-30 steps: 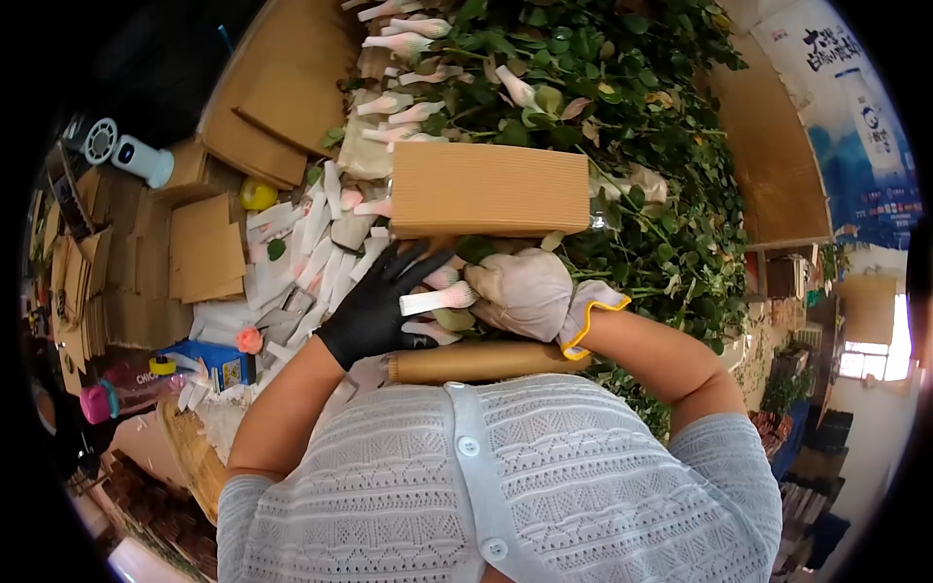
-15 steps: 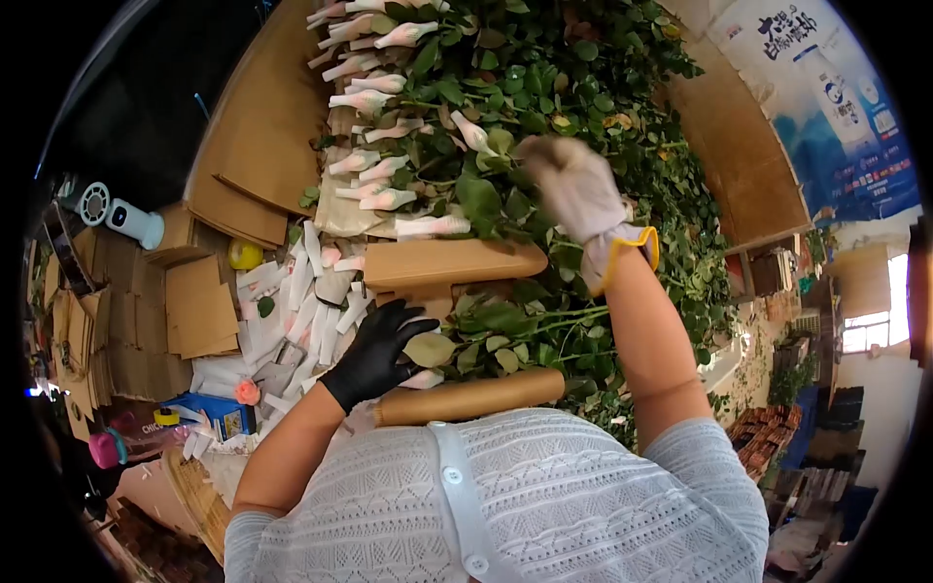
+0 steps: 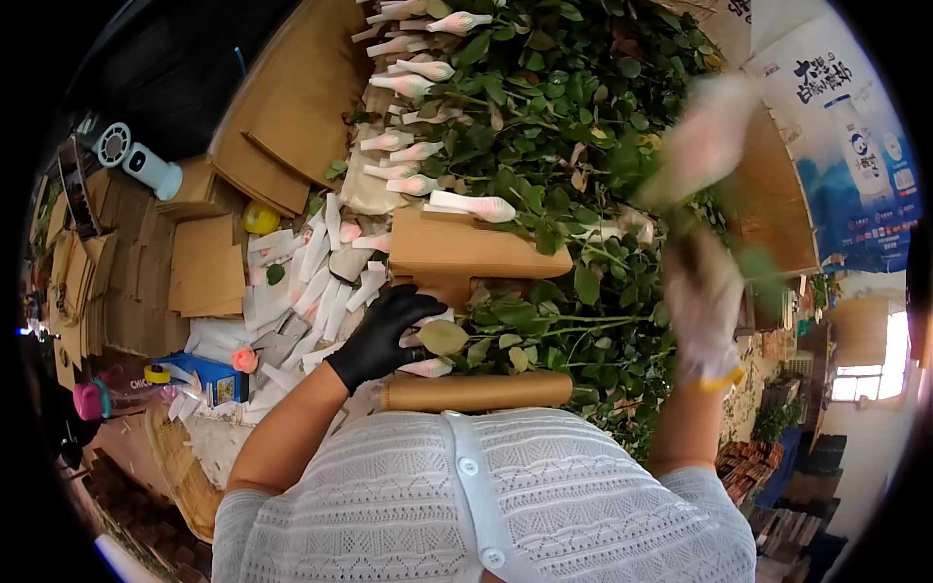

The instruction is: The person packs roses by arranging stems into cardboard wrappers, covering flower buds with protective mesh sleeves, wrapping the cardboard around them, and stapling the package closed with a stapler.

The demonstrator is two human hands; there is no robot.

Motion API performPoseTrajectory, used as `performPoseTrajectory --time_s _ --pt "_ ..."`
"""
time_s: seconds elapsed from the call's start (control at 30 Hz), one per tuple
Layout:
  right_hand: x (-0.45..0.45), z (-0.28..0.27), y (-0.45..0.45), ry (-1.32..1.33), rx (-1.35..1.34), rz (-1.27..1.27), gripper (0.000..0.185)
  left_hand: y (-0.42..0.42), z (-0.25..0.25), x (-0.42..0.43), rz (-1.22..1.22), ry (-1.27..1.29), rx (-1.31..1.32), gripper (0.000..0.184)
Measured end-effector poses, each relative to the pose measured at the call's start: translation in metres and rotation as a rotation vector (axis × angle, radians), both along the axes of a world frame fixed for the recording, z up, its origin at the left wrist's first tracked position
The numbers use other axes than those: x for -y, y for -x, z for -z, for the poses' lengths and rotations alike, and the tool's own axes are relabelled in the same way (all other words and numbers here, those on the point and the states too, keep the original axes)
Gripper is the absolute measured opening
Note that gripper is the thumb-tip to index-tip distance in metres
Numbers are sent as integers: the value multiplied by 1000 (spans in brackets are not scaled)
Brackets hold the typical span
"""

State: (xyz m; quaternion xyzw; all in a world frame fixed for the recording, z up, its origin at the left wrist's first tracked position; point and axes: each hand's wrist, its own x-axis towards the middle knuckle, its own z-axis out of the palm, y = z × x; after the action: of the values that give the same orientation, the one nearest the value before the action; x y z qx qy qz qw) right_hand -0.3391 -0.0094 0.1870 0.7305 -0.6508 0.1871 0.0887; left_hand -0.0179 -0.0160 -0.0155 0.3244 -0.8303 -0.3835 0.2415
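The brown cardboard roll [image 3: 476, 391] lies crosswise in front of the person's pale knitted shirt [image 3: 389, 486]. Just beyond its left end rests the left hand [image 3: 384, 340], in a black glove, its fingers curled at the lower rose buds [image 3: 428, 368], which lie just past the roll with their leafy stems [image 3: 573, 330] reaching to the right; I cannot tell whether this grip is closed on them or only touching. Well to the right of the roll and farther out, the right hand [image 3: 702, 301], in a pale glove with a yellow edge, is blurred, its grip closed around a lifted rose [image 3: 709, 131] whose pinkish bud shows beyond the hand, with blurred leaves between. Past the stems, parallel to the roll, is a folded cardboard piece [image 3: 471, 248], and a net-covered bud [image 3: 476, 207] lies just along its far edge. Farther out from the roll, a column of more covered buds [image 3: 401, 85] borders a mass of green foliage [image 3: 583, 78]. To the left of the roll are scattered white sleeves [image 3: 316, 262], a loose coral flower [image 3: 244, 360] and a blue box [image 3: 228, 387]. Far to its right, beyond the foliage, stands a printed carton [image 3: 855, 165].
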Motion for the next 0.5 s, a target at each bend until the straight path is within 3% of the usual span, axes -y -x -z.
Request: performPoseTrajectory --time_s 0.03,0.1,0.13,0.2,0.3,0.33,0.37,0.43,0.5 --pt "-12 6 -14 -163 -103 -87 28 0 12 -4 -4 -3 3 63" --pt "-28 39 -35 -401 -182 -243 26 1 45 -12 -147 -596 -334 61" --pt "-25 64 -38 -498 -135 -275 26 0 3 -2 -40 17 -86 60" --pt "-20 136 -28 -542 -140 -280 26 -1 4 -3 -11 100 -46 61" --pt "-18 133 -32 -413 -98 -213 24 1 -7 -2 17 160 38 65" --pt "-19 140 -29 -401 122 -136 22 0 -8 -6 -3 143 134 68" --pt "-19 140 -29 -399 126 -136 22 -2 -11 -8 -22 128 231 71" --pt "-19 129 -35 -572 -278 -134 22 0 -27 -11 -75 218 321 64" --pt "-20 95 -36 -542 -170 -258 25 0 -31 -4 -65 456 231 55"
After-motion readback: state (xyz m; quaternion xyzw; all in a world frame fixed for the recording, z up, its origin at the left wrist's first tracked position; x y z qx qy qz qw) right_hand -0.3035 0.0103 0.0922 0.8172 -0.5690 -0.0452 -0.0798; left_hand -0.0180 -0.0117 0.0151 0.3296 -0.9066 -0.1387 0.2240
